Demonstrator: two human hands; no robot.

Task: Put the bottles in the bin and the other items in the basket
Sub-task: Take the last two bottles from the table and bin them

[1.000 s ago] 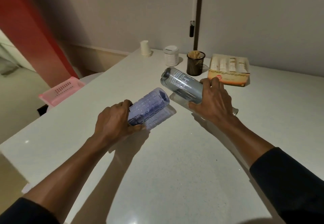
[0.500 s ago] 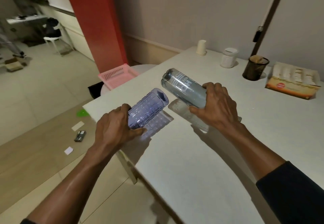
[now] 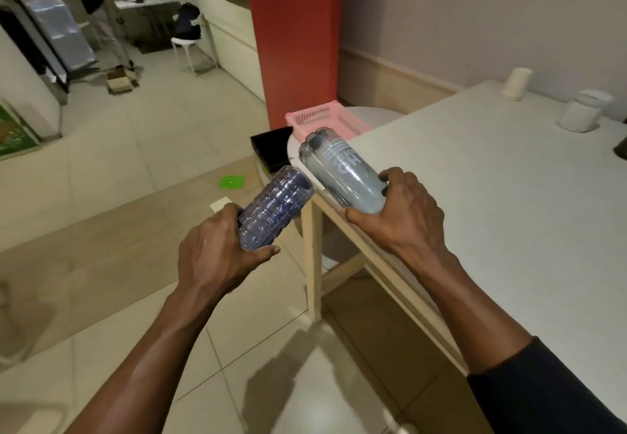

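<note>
Left hand [image 3: 217, 257]: grasps blue bottle [image 3: 276, 209] | right hand [image 3: 400, 216]: grasps grey bottle [image 3: 342, 175] | black bin [image 3: 271, 148]: just beyond, both bottle axes aimed at it

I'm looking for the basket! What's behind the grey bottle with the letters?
The pink basket sits behind the grey bottle, which the right hand grips. The bottle covers the basket's near edge, and the table covers its right end.
</note>
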